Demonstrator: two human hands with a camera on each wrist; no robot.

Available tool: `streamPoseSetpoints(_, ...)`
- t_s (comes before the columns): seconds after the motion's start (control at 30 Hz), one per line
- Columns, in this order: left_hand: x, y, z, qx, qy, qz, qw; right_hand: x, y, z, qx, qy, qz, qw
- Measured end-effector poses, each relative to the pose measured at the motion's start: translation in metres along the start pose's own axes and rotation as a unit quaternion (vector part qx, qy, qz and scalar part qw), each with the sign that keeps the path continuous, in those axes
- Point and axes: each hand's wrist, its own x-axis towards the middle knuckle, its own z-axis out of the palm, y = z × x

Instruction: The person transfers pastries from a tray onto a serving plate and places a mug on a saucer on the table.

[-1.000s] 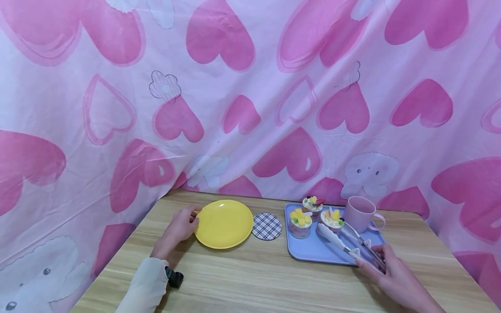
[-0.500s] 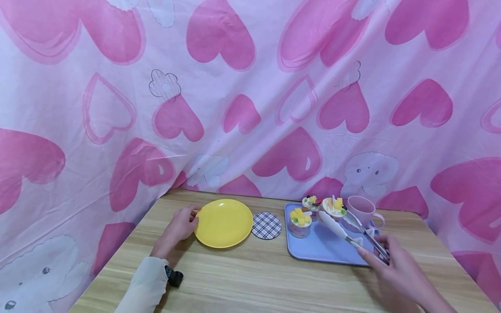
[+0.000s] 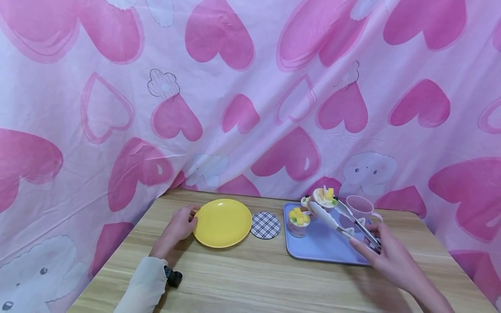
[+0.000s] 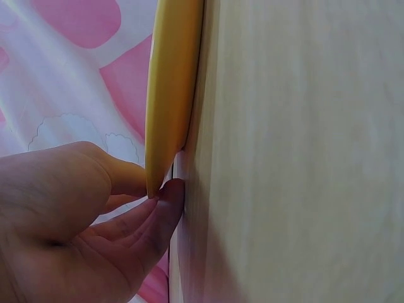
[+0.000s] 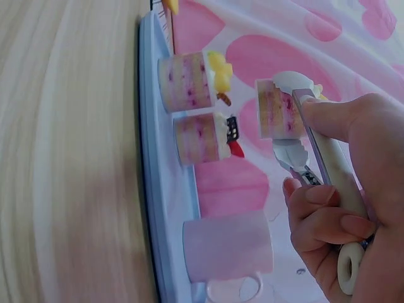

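Observation:
My left hand (image 3: 178,227) pinches the rim of a yellow plate (image 3: 223,223) between thumb and fingers, as the left wrist view shows up close. My right hand (image 3: 389,257) grips a pair of tongs (image 5: 334,161) with white tips. Between those tips is a cake cup (image 5: 273,108), layered and topped with cream and yellow fruit cubes, held up off the blue tray (image 3: 325,250). Two similar cups stand on the tray: one with yellow cubes (image 3: 298,224) in front, another (image 5: 201,140) behind it, partly hidden in the head view by the raised cup.
A pink mug (image 3: 360,204) sits on the tray's right side, behind the tongs. Between plate and tray lies a round checked coaster (image 3: 265,225). The wooden table (image 3: 242,278) ends at a pink heart-printed curtain (image 3: 240,117) at the back.
My right hand has raised the cake cup off the tray with the tongs, then carried it a little to the left. My left hand and the plate have stayed put.

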Motion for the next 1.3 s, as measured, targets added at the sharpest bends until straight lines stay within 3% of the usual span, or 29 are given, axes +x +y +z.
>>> streamPoseSetpoints(0.27,0.000,0.000,0.000,-0.001,-0.003,0.002,1.0000,0.006,-0.014,0.010,0.021,0.012,-0.034,0.9991)
streamPoseSetpoints(0.57,0.002,0.000,0.002,-0.007,-0.001,0.004,1.0000,0.016,-0.028,0.020,0.038,0.001,-0.038,0.9986)
streamPoseSetpoints(0.87,0.003,0.002,0.003,-0.003,-0.004,0.001,1.0000,0.023,-0.037,0.028,0.042,0.015,-0.062,0.9970)
streamPoseSetpoints(1.3,0.003,-0.002,0.000,-0.001,-0.007,0.002,1.0000,0.028,-0.048,0.049,0.088,0.019,-0.084,0.9923)
